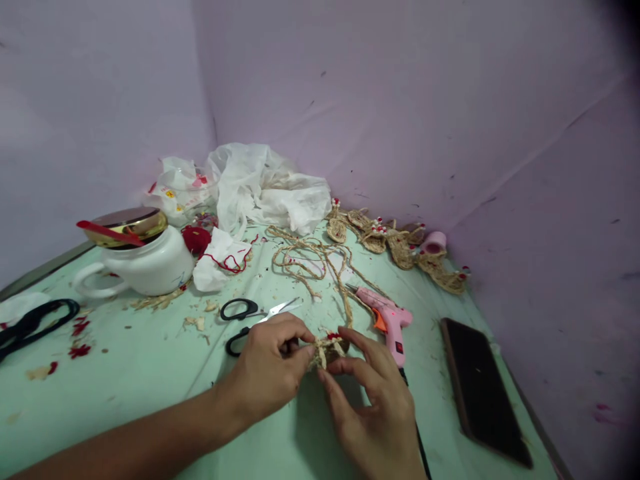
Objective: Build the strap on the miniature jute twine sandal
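Between my two hands is a small woven straw slipper (327,351) with red beads on its top. My left hand (270,367) pinches its left edge between thumb and fingertips. Around its right side curl the fingers of my right hand (373,397), thumb low and index finger at the top edge. Part of the slipper is hidden by my fingers. Black-handled scissors (250,320) lie with blades apart just beyond my left hand. A pink hot glue gun (387,313) rests behind my right hand, and a length of straw rope (345,300) runs toward the slipper.
A dark phone (485,390) lies at right. Several finished straw slippers (400,247) and a pink tape roll (434,242) line the wall. At left are a white mug (150,263), red yarn (196,240) and a black cord (35,327). White plastic bags (270,187) fill the back corner.
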The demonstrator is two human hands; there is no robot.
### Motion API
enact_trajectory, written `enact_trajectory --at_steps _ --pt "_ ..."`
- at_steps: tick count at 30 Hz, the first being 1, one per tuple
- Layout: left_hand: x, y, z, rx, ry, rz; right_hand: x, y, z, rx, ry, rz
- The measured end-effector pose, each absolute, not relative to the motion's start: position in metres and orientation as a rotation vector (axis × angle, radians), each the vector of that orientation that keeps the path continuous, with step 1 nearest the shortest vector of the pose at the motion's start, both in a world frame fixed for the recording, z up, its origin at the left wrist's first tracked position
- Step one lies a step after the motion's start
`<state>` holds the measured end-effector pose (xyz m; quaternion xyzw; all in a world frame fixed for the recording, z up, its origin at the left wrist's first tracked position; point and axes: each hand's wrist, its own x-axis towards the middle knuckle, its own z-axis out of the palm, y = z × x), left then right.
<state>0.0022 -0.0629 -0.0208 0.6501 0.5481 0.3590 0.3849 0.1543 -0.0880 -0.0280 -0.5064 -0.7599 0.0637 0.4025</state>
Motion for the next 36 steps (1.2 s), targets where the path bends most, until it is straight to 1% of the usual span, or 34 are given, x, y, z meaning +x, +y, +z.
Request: enact_trajectory --at_steps 10,22,26,32,36 --pt "0.001 -0.060 -0.026 1.714 1.360 0.954 0.154 -0.088 -0.028 -1.361 -1.856 0.212" --pt "0.000 -0.058 -0.029 1.851 1.312 0.979 0.153 -0.089 -0.023 -1.366 -1.770 0.372" --pt "-0.001 -0.054 -0.022 1.641 1.346 0.938 0.159 -0.084 -0.019 -1.411 -1.630 0.471" --pt "-0.012 -0.038 -0.013 1.239 1.413 0.925 0.170 -0.074 -0.015 -1.459 -1.333 0.763" --pt "-0.020 -0.030 -0.017 1.050 1.345 0.970 0.178 -0.069 -0.008 -1.482 -1.192 0.755"
